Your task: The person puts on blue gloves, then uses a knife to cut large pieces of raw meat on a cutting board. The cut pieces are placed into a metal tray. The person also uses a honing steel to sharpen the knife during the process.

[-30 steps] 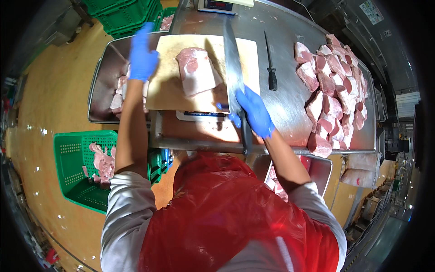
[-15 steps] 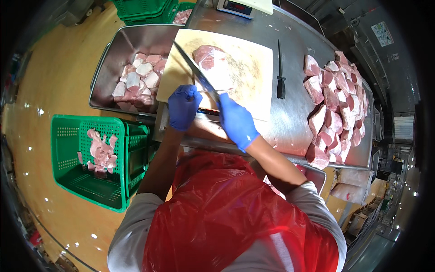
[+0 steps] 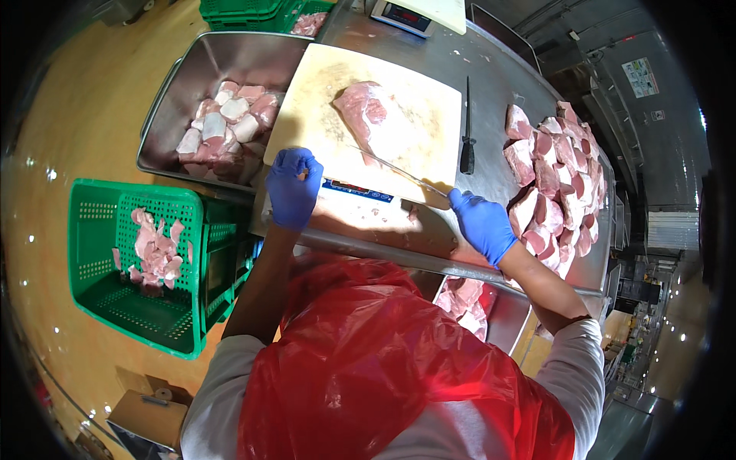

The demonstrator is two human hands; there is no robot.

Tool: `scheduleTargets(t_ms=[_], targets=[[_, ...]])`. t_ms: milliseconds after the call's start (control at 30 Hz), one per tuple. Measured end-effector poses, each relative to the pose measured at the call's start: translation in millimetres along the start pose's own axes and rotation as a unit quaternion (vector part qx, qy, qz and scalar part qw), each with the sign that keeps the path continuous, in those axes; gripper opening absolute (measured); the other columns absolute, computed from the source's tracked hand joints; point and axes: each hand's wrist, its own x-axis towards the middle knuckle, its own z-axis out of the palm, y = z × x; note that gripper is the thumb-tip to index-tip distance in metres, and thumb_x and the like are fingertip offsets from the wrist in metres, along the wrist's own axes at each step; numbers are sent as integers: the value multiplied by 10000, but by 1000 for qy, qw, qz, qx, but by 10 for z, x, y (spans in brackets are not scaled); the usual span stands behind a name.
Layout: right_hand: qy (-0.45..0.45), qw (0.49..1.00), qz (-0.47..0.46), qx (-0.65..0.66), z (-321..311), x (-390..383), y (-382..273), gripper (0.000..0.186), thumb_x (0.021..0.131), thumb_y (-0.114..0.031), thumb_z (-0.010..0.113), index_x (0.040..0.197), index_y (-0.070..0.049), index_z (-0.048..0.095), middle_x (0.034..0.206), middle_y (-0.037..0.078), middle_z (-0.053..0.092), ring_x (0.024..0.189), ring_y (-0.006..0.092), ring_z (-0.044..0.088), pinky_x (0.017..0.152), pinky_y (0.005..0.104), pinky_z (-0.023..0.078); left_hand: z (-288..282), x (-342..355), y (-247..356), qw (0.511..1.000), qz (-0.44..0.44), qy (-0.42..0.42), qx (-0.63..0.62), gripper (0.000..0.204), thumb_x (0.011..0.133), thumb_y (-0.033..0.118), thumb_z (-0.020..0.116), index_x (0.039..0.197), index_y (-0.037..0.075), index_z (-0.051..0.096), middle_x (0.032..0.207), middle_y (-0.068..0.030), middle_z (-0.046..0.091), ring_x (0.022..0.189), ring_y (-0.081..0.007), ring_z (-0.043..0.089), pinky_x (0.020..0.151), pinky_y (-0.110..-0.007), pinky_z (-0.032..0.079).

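Head view shows the person, in a red plastic apron [image 3: 368,368], standing at a steel table [image 3: 498,69]. Right hand [image 3: 481,224], blue-gloved, is clenched around the handle of a long knife [image 3: 395,170]; the blade lies low and slanted across the cutting board [image 3: 418,126], its tip reaching the slab of raw meat [image 3: 372,115] at the board's middle, a placing that suits slicing. Left hand [image 3: 294,186], also gloved, is loosely curled at the board's near left corner, just beside a scale display [image 3: 357,190]; whether it pinches anything cannot be told. Cut pieces fill the steel tray [image 3: 172,107] left of the board, within easy reach. Uncut slabs [image 3: 552,176] are heaped on the right. A green crate [image 3: 100,268] holding scraps sits lower left. A sharpening steel [image 3: 467,126] lies beside the board.
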Motion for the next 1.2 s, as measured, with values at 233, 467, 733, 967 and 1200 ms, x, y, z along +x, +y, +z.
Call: scheduleTargets(t_ms=[233,467,733,967,1200], targets=[[220,958,6,186,-96,214,-243,123,991,-191,571,1019,-89,509,851,170,631,747,396,644,597,481,514,516,-161,513,987,146,-26,55,167,802,51,762,944,30,677,963,-135,652,860,-307,661,753,-387,560],[162,969,17,184,55,440,-459,153,1010,-246,532,1065,-106,504,863,171,655,754,397,660,609,491,525,646,-254,151,991,126,-45,-32,239,765,13,746,997,24,692,965,-139,661,872,-307,663,745,-388,563],[-4,997,4,72,-15,127,-80,126,970,-179,539,1066,-101,509,898,186,670,780,387,681,620,488,533,520,-344,136,976,212,-50,20,139,775,5,738,898,17,674,932,-124,661,898,-297,654,739,-393,556],[56,989,-40,132,-134,975,-795,176,938,-126,518,1103,-69,544,988,190,684,909,376,693,735,469,555,513,-333,176,979,191,-66,12,179,737,-16,762,896,19,688,905,-112,663,837,-272,667,728,-359,574],[21,997,-25,66,88,306,147,258,993,-218,497,1241,-167,548,979,162,698,823,383,700,683,478,554,-410,-197,-282,987,1,161,-28,230,751,-53,751,924,84,683,887,-48,674,758,-195,630,687,-307,521]])
